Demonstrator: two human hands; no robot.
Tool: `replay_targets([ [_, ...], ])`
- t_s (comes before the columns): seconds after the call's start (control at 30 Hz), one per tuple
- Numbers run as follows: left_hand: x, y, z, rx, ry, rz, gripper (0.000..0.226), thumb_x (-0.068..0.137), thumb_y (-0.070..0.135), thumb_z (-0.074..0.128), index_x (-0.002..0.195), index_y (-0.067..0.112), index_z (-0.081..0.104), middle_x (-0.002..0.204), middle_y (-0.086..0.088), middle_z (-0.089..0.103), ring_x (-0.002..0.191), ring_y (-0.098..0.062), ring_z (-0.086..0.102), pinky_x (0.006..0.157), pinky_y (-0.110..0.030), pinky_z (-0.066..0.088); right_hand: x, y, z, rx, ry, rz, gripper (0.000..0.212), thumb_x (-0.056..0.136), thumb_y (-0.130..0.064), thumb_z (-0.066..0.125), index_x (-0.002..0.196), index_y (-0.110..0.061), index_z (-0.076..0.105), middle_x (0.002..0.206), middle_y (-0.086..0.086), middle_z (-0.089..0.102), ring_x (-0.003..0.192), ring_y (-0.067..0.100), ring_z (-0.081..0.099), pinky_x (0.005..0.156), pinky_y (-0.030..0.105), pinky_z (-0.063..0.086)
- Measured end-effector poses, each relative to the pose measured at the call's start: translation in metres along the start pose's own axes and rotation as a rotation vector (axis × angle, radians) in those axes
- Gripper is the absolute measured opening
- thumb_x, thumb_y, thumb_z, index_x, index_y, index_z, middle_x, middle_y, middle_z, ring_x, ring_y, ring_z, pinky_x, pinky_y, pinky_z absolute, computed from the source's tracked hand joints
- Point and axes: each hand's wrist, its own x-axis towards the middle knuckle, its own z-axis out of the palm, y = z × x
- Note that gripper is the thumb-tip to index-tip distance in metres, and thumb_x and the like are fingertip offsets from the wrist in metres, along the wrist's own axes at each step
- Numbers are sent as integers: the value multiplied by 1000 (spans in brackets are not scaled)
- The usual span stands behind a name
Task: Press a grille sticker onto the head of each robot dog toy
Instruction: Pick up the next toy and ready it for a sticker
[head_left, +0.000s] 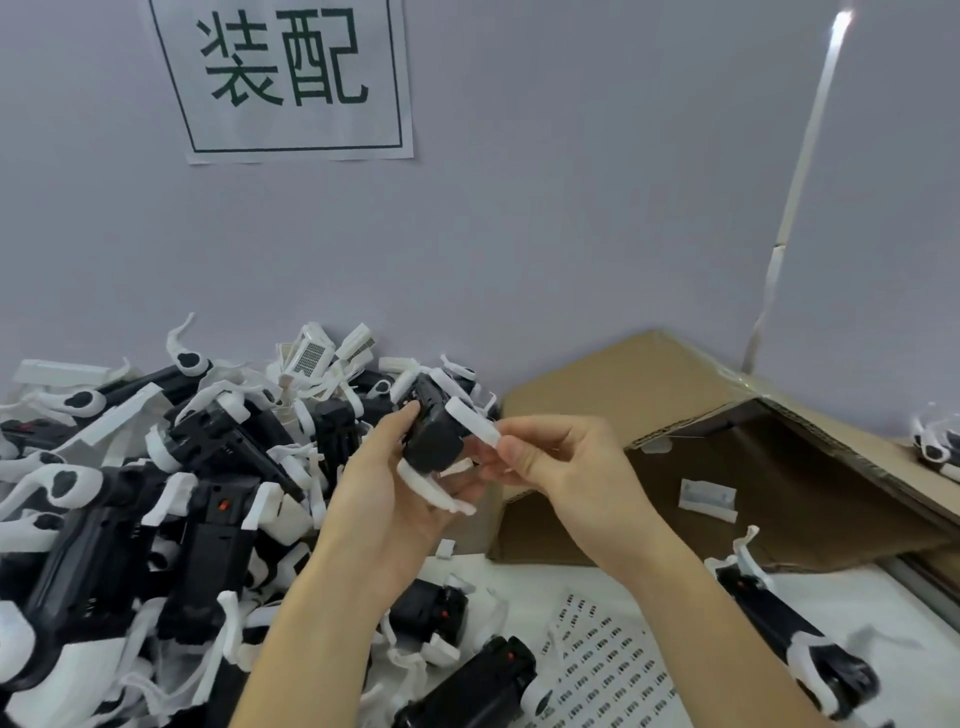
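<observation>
Left of the fingers and spreading toward the near-left corner: a large heap of robot dog toys, black bodies tangled with white legs, some showing a small red dot on the black housing. Right of the fingers and just behind them: an open cardboard box tipped on its side, brown flaps spread, a small white plastic part lying inside. Below the right forearm: a sticker sheet, white backing lined with rows of small dark grille prints. Near right, past the right wrist: one more dog lying alone on the white table, black trunk, white legs. Above and behind everything: a grey wall with a paper sign in green characters.

Between the two hands, raised above the table: the held robot dog toy, a blocky matte-black body with rounded white leg pieces jutting up at the top right and down at the bottom. Left hand cupped beneath and beside it, thumb curled against the black side, fingers wrapped under the lower white leg. Right hand just right of the toy, thumb and forefinger pinched together at the tip of the upper white leg; whether a sticker sits between those fingertips cannot be told.
</observation>
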Motion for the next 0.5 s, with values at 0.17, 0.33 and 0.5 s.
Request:
replay_targets([
  [0.17,5,-6,5,8,142,141,37,91,18,63,122,-3,61,112,-23,73,98,-33,74,73,-39,61,0,-4,-14,-433,-37,32,25,101,-17,59,113,-29,77,107,-19,75,102,-7,64,91,9,49],
  [0.33,5,-11,6,165,202,295,31,97,17,64,120,-3,64,104,-40,66,94,-38,73,80,-44,63,-7,0,5,-455,-127,-57,27,92,-43,67,111,-59,59,109,-31,61,103,-12,58,79,5,45],
  [0.5,2,-12,10,188,121,278,29,96,26,66,117,5,68,106,-16,76,96,-30,75,74,-36,62,-13,10,32,-625,38,-91,68,78,-63,64,138,-35,47,121,-18,52,105,-5,52,88,28,54],
])
